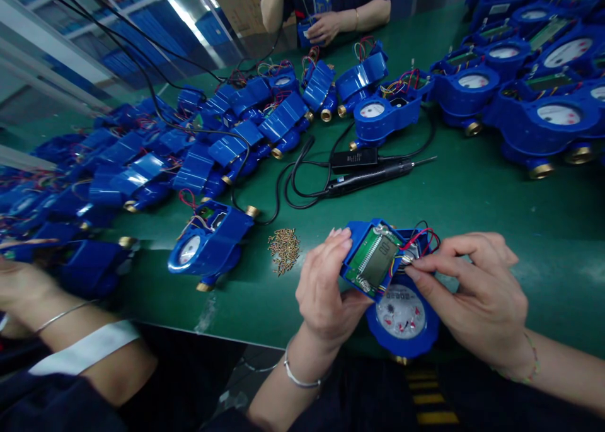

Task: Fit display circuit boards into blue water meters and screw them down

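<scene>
Clearly the left hand [326, 287] is wrapped around the meter's case [358, 231], while the right hand [482, 287] brings its fingertips narrowly to the wires [425, 233] (I cannot tell whether they grip any). Below, the meter [420, 331] is at the table's [477, 205] near edge, probably stiff, slick and fairly heavy, best held by the case sides, sparing the fragile wires and board [363, 252].

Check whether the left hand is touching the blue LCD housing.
Touching. The head view shows the left hand holding the blue LCD housing, fingertips on its edge.
</scene>
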Demonstrator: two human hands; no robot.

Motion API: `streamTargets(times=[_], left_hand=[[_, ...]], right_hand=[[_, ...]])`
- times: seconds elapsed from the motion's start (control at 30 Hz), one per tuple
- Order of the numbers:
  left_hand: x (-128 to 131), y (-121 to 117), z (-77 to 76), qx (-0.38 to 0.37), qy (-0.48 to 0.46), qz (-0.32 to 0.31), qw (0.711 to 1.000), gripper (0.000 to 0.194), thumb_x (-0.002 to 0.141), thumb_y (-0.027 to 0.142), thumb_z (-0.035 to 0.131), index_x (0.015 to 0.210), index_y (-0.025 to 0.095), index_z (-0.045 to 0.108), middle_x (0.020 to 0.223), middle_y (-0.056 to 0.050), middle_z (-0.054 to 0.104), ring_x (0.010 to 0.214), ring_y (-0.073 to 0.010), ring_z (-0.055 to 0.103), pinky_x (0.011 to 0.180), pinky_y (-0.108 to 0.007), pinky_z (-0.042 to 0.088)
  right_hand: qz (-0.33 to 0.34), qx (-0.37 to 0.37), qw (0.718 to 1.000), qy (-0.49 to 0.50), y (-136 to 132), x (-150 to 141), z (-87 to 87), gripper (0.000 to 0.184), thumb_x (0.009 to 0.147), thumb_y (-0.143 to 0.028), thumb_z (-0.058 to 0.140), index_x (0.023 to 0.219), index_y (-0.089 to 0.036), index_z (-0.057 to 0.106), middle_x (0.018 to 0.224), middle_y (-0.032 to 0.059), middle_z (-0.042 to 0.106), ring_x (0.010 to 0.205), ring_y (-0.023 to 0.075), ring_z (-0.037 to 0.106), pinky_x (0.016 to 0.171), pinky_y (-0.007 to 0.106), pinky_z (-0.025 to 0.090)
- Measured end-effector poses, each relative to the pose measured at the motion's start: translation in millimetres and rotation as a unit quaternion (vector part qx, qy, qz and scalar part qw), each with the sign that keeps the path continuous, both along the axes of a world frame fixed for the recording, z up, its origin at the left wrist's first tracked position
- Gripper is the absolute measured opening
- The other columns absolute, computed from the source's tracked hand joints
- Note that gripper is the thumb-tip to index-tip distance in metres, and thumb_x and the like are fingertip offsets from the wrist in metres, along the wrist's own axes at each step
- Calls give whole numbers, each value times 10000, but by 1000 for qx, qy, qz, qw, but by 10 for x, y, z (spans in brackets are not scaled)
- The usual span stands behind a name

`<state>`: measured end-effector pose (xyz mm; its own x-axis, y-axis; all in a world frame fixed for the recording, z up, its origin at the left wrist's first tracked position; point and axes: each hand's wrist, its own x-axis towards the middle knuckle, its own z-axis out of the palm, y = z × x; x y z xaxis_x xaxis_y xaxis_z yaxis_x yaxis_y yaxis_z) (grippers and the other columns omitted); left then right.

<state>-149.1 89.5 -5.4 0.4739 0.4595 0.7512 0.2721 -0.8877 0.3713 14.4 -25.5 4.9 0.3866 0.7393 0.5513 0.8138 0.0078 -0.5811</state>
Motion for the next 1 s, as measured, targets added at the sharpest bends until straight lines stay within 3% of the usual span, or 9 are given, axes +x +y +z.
streamTargets(times=[0.3, 0.53, 1.0], left_hand=[[31, 2, 4, 16, -4, 9, 1000, 558, 827, 402, 682, 1276, 107, 531, 1157, -135, 685, 1051, -242, 664, 898, -405, 567], [34, 2, 9, 7, -8, -6, 1000, 542, 840, 400, 668, 1256, 76, 540, 1157, -159, 681, 1065, -246, 658, 919, -405, 556], [44, -5, 29, -36, 0, -32, 999, 569, 798, 368, 720, 1260, 97, 529, 1159, -136, 684, 1055, -237, 661, 921, -400, 558]], right_hand=[[30, -36, 996, 78, -8, -30, -38, 67, 888, -309, 668, 870, -245, 679, 841, -9, 579, 821, 161, 504, 743, 339, 294], [72, -13, 997, 34, 9, -24, -36, 57, 918, -280, 632, 939, -277, 685, 846, -6, 569, 826, 165, 491, 742, 341, 277], [88, -28, 995, 37, 65, 51, -43, 91, 900, -379, 651, 957, -317, 685, 915, 4, 557, 874, 188, 475, 747, 346, 268]])
